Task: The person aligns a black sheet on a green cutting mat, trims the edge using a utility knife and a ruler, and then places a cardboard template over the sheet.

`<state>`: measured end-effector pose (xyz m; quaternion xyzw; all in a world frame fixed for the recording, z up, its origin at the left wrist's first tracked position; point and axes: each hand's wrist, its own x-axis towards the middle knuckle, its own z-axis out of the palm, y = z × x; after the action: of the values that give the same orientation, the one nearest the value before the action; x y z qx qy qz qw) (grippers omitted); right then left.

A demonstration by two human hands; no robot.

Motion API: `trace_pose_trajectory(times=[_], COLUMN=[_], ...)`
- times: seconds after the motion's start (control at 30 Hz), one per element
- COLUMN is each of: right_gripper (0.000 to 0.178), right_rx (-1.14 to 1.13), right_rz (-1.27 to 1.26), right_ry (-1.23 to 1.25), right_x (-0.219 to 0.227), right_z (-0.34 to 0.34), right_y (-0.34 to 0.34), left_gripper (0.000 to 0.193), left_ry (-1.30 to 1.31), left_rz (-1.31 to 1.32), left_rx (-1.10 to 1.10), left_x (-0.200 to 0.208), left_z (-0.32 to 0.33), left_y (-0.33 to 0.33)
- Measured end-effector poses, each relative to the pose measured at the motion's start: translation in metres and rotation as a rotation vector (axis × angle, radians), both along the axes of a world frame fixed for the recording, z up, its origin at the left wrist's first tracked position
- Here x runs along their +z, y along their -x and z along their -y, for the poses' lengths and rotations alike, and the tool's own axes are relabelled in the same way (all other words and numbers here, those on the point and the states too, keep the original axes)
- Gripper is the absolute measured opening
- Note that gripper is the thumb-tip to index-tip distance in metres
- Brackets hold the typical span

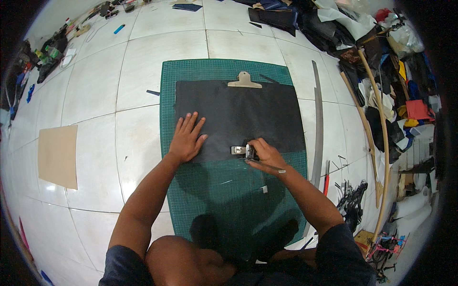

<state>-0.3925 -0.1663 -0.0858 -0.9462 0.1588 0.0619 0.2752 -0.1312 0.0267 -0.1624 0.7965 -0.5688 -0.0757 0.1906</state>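
A black sheet (224, 114), leather-like in look, lies on a green cutting mat (210, 190). At its far edge sits a metal bulldog clip (244, 81). My left hand (188, 138) lies flat on the sheet's left part, fingers spread. By the sheet's near edge, my right hand (265, 155) is closed around a small metal tool (238, 150) with a shiny flat end. A thin metal bar (269, 167) sticks out to the right beneath that hand. My fingers cover part of the tool, so its exact kind does not show.
A long metal ruler (318, 119) lies right of the mat, near a red-handled tool (327, 178) and a heap of black strips (353, 202). Wooden poles (377, 95) and piled scraps (410, 109) line the right side. A beige sheet (58, 157) rests on the tiles at left.
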Motion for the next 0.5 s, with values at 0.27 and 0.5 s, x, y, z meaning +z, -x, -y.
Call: trace_pose_trajectory(times=[0.27, 0.5], right_gripper=[0.058, 0.061], right_rx=[0.025, 0.099], right_rz=[-0.021, 0.062], right_ry=[-0.065, -0.128], right_x=[0.007, 0.002], right_z=[-0.035, -0.062], right_y=[-0.035, -0.066], left_gripper=[0.056, 0.053], left_ry=[0.038, 0.059], left_rz=[0.011, -0.125], left_rx=[0.003, 0.034], left_x=[-0.004, 0.001], left_z=[-0.001, 0.002], left_y=[0.0, -0.001])
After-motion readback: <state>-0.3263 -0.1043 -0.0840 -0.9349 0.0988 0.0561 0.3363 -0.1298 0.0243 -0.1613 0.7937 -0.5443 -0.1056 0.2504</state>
